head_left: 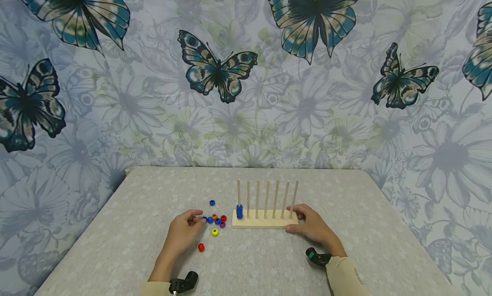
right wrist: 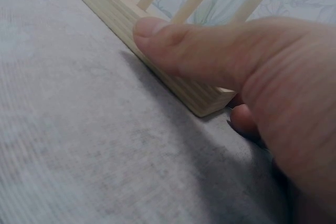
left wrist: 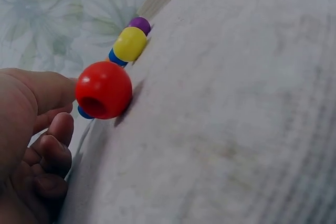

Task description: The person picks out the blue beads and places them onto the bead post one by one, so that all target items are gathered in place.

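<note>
A pale patterned tablecloth is noted, bordered along its far edge by a backdrop. Grey flowers and teal, black and cream butterflies are printed across the backdrop.

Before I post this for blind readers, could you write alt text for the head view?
A person's right hand grips the right end of a wooden base with seven upright pegs, the leftmost threaded with blue beads. The left hand is beside loose beads in blue, red, orange, purple and yellow on a table, before a butterfly-patterned backdrop.
</note>
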The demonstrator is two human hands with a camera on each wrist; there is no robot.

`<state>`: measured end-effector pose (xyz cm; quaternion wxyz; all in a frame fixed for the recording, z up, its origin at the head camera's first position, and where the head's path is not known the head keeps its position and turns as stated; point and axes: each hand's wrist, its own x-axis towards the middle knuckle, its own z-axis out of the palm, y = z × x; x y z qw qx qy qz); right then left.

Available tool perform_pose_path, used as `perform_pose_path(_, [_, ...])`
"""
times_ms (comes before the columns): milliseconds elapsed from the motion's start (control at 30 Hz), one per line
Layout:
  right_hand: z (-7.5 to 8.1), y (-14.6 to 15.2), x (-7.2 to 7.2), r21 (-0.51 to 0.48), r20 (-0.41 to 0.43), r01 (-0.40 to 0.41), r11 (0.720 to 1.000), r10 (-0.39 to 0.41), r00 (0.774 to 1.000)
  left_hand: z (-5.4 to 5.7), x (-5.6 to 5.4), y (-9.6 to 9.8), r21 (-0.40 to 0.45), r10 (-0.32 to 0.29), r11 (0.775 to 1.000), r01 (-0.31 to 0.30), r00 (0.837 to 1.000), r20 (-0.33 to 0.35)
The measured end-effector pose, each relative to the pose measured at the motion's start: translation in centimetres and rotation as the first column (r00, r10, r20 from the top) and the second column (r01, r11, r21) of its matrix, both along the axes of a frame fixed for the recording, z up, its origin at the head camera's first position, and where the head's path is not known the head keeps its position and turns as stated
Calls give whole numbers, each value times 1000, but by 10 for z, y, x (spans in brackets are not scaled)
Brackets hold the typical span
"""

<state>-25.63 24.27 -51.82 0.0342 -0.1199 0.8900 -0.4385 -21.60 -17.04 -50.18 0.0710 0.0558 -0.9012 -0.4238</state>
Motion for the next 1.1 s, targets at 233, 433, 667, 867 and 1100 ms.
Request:
perform_pose_path(233, [0,-1,1,6,-1,6,1000,-6,1000,-1,0,1,-13,-14,1000,14,1000,-9])
perform_pose_path(433, [0,-1,1,4,3,6,1000,-6,1000,-4,1,1,-35,-5,999,4,1000,-20])
perform_pose_path(667, [3,-3,3,-5,6,8,1000,-7,1000,-6,-1,2,-95,-13,995,10,999,-32])
perform_pose_path(867, [4,-2,3,6,3,9,1000,-9,1000,-6,-1,2,-124,-15,992,12,1000,-18])
perform_pose_path(1100, [4,-1,1,13,-7,2,1000,-2,1000,-6,-3,3,-148,-15,989,12,1000,-16])
